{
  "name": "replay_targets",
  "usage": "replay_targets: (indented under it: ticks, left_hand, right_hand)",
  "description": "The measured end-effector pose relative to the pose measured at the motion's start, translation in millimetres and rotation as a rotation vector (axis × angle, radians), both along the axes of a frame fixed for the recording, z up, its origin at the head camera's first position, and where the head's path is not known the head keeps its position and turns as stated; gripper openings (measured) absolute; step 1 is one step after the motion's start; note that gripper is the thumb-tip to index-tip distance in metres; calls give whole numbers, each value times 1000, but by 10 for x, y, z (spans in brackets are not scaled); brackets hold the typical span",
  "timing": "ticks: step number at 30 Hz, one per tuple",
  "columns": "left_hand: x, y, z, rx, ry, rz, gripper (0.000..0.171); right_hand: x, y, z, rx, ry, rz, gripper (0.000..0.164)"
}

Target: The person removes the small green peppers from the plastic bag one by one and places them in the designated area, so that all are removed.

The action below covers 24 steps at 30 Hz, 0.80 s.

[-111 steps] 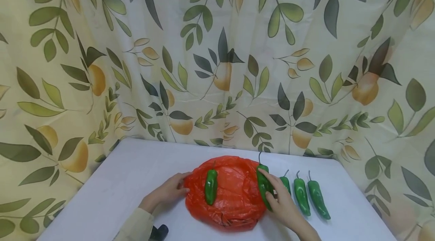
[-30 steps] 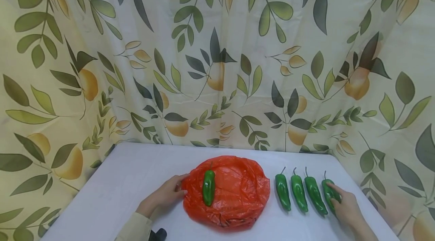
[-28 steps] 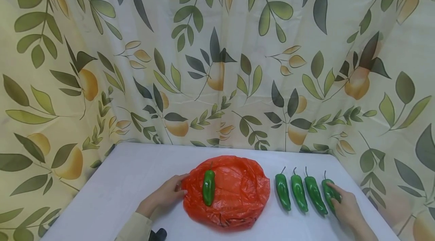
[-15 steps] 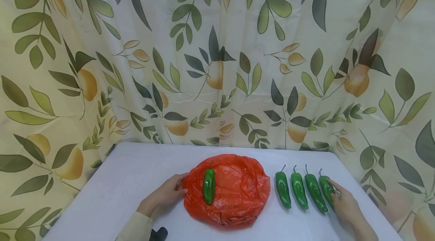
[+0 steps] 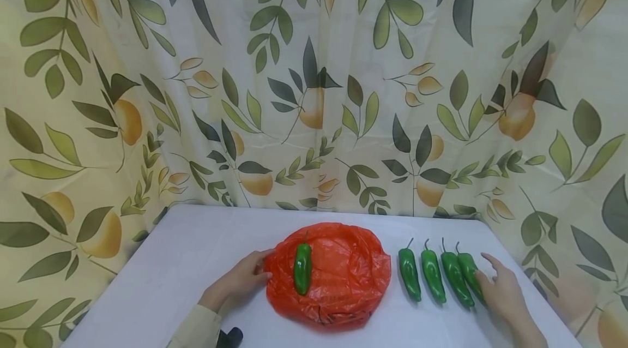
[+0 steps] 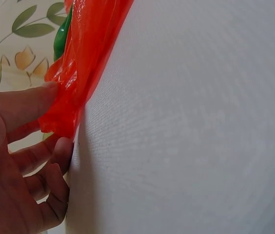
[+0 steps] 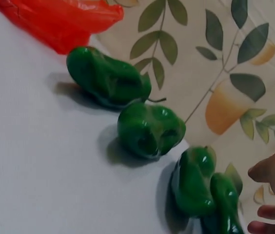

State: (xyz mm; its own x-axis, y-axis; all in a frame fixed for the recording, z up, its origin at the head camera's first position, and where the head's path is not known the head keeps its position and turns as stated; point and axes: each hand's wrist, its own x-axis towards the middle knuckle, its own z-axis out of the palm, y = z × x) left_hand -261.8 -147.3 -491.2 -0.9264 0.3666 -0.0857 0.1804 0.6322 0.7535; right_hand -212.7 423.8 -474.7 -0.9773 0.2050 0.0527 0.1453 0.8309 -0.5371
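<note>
My left hand (image 5: 243, 276) pinches the left edge of a crumpled red plastic bag (image 5: 350, 282) between thumb and fingers; the left wrist view shows the bag's folds (image 6: 69, 105) in that grip. One green pepper (image 5: 302, 269) lies on the bag's left part. To the right of the bag, several long green peppers stand in a row on the table, stems pointing away. My right hand (image 5: 505, 288) is beside the rightmost pepper (image 5: 469, 271), thumb and forefinger spread apart. In the right wrist view that pepper (image 7: 225, 200) leans close against its neighbour (image 7: 194, 183).
The white table (image 5: 196, 239) ends at the back against a leaf-and-fruit patterned curtain (image 5: 314, 119). A dark rounded object (image 5: 234, 336) shows by the left sleeve (image 5: 196, 329) at the front. The leftmost pepper of the row (image 5: 409, 274) sits near the bag's right edge.
My right hand carried a pepper from the bag's right side to the row's right end, slid it left against its neighbour, and let go. The left hand stays on the bag.
</note>
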Motion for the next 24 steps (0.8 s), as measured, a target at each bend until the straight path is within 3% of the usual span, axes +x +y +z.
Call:
replay_targets:
  ticks: [10,15,24]
  left_hand:
    - [51,15,62,6,3,-4,59]
    - [28,4,38,4,0,-1,58]
    - [29,-5,7,9,-28,13,60]
  right_hand:
    - [63,-493,348,-26,152,25,57]
    - [69,-754,464,-67,113,77,58]
    - [105,-1256,428,-66,88,168,56]
